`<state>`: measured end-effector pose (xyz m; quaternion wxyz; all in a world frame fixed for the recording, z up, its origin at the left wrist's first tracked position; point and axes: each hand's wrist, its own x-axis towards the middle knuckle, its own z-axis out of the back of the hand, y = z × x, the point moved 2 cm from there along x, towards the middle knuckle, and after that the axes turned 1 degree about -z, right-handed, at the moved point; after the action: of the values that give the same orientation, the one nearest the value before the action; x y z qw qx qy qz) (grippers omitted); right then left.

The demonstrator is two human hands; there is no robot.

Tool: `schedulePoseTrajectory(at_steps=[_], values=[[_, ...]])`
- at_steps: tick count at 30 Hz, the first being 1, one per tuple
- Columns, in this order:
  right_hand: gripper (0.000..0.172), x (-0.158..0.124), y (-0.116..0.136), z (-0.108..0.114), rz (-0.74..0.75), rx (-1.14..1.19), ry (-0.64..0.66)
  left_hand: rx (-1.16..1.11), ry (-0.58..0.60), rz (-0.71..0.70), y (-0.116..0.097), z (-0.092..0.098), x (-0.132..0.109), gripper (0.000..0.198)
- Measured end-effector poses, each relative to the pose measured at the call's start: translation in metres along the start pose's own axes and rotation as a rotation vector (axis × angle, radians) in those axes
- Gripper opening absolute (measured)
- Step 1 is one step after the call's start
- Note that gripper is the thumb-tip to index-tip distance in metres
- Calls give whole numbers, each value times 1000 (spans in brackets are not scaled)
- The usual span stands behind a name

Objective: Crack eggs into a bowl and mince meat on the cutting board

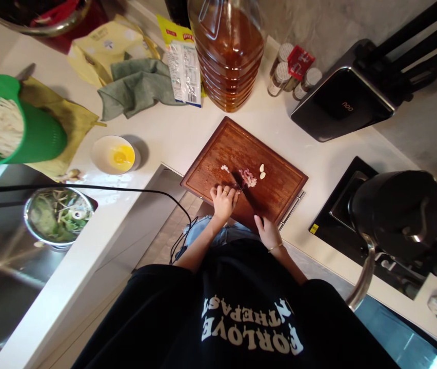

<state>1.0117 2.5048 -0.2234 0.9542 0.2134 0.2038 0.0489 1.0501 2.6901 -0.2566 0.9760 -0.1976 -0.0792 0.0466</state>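
Head view: one right hand (268, 233), its fingers wrapped round the handle of a dark knife (246, 196), whose blade is over the wooden cutting board (280, 192); one left hand (224, 201), fingers bent on the board, whether pinching anything one cannot tell; chopped pinkish pieces (249, 178), beside the blade. Two pale cloves (262, 168) lie just right of these.

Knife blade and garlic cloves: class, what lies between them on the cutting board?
In the head view, a small heap of pinkish chopped pieces lies between the knife blade and the two garlic cloves.
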Motion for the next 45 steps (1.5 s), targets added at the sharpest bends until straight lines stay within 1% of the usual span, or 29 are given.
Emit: schedulePoseTrajectory(at_steps=[2,4,8,10,12,15,17,22,26,30,37,40,45], values=[[49,10,7,-3,11,26,-13,-3,3,3,0,1,0,29],[50,13,7,-4,13,38,-22,1,-8,25,1,2,2,29],[52,-1,-11,-2,-1,49,-18,8,-42,71,3,5,5,29],[54,-8,-21,0,-26,59,-12,16,-56,67,4,5,5,28],[56,-11,-25,2,-43,85,-27,23,-60,44,5,4,4,28],[58,-7,-20,5,-33,151,-72,10,-46,0,5,2,1,27],[57,-4,-15,6,-14,178,-80,0,-33,-8,5,0,-1,27],[50,-7,-8,8,30,134,-49,7,-15,-12,6,-2,-3,28],[49,-11,-5,8,19,84,-24,2,11,-25,6,-1,-3,28],[49,-14,-2,7,5,79,10,-15,31,-3,6,1,-2,28],[48,-25,-8,5,-24,20,22,-30,36,44,6,4,1,28],[48,-16,0,4,-15,18,12,-36,45,21,6,4,1,28],[47,13,18,0,-14,40,3,-16,41,-13,5,3,0,29]])
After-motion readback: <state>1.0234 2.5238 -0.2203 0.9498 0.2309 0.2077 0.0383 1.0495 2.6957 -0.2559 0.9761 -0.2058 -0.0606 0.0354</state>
